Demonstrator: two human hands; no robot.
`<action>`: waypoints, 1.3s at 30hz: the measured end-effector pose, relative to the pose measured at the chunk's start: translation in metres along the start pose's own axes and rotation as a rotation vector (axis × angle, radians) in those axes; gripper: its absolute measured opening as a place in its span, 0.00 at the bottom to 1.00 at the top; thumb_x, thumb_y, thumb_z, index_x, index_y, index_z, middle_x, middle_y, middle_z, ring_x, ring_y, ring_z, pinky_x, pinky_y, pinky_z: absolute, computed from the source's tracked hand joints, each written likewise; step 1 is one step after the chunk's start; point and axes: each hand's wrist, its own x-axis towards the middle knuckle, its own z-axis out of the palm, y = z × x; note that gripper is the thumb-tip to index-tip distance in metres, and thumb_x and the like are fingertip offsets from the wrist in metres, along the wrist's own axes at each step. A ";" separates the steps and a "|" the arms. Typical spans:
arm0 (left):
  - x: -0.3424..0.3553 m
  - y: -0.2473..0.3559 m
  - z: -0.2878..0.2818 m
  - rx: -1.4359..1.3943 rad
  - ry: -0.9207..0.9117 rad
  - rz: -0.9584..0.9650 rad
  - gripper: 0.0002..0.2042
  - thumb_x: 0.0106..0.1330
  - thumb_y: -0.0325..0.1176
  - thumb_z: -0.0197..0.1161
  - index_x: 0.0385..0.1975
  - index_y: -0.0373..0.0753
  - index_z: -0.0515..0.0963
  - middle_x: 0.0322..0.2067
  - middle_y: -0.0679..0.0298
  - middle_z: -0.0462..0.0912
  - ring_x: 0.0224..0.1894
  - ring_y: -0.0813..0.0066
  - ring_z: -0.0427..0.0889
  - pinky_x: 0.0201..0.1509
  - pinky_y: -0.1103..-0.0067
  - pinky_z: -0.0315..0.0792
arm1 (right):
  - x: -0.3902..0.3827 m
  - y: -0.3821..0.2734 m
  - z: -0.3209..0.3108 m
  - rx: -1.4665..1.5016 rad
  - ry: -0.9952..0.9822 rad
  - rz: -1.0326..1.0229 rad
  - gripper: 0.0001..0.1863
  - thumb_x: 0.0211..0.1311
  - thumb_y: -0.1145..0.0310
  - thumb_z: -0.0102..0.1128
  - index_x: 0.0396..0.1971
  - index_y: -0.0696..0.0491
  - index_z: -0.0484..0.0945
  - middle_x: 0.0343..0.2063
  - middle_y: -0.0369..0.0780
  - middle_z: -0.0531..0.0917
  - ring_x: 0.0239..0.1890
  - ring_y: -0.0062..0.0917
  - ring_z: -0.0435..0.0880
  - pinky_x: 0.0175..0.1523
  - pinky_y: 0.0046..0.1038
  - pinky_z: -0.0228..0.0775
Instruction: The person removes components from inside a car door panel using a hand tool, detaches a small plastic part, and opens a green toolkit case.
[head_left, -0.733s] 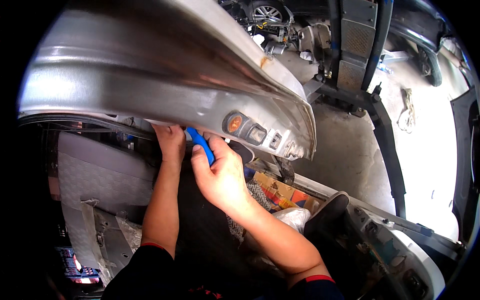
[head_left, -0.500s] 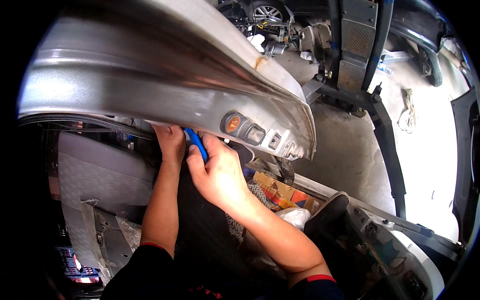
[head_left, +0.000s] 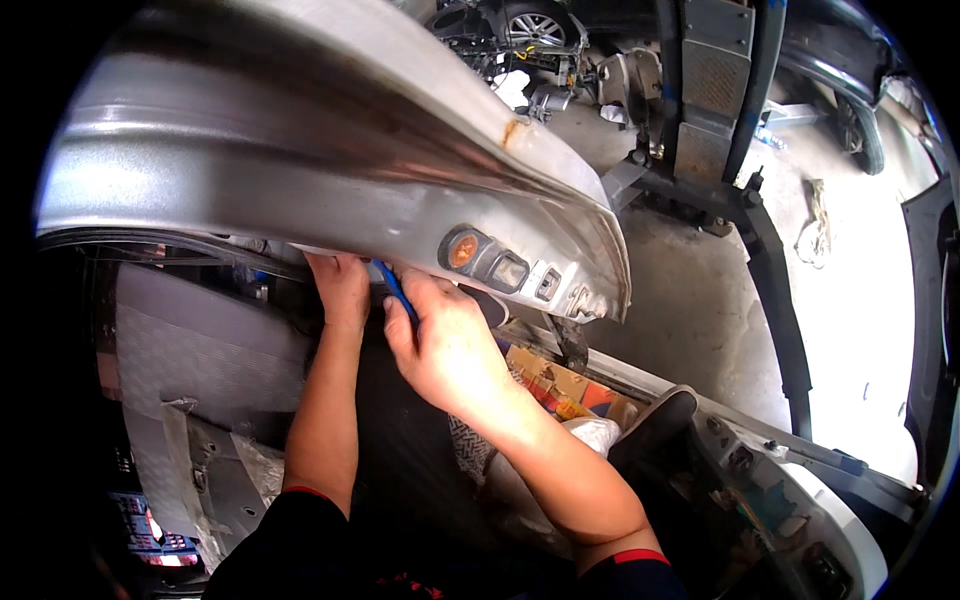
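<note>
A silver car body panel (head_left: pixel 300 190) spans the upper left, its lower edge just above both hands. My right hand (head_left: pixel 445 335) is closed round a slim blue tool (head_left: pixel 395 290) that looks like a trim pry tool. Its far end meets the panel's lower edge, where the tip is hidden. Beside it, my left hand (head_left: pixel 342 290) reaches up to the same edge. The left fingers go out of sight behind the panel, so their grip does not show. Right of my hands, the panel carries a dark latch fitting (head_left: pixel 485 258) with an orange round part.
A grey patterned seat (head_left: pixel 200 340) lies to the left. Below right are a cardboard box (head_left: pixel 570 385), a dark shoe (head_left: pixel 665 415) and a pale panel with openings (head_left: pixel 820 500). A dark lift post (head_left: pixel 715 90) and its arm (head_left: pixel 775 290) stand beyond.
My right hand has turned slightly and shifted a little to the right. The blue tool now shows a narrower side. My left hand stays at the panel edge.
</note>
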 end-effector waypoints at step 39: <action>0.007 0.016 -0.005 -0.081 -0.087 -0.022 0.15 0.80 0.38 0.53 0.60 0.42 0.61 0.40 0.65 0.74 0.36 0.77 0.73 0.36 0.80 0.69 | 0.012 0.009 -0.011 -0.006 -0.193 0.089 0.14 0.70 0.68 0.60 0.51 0.59 0.79 0.39 0.57 0.83 0.47 0.55 0.83 0.53 0.43 0.75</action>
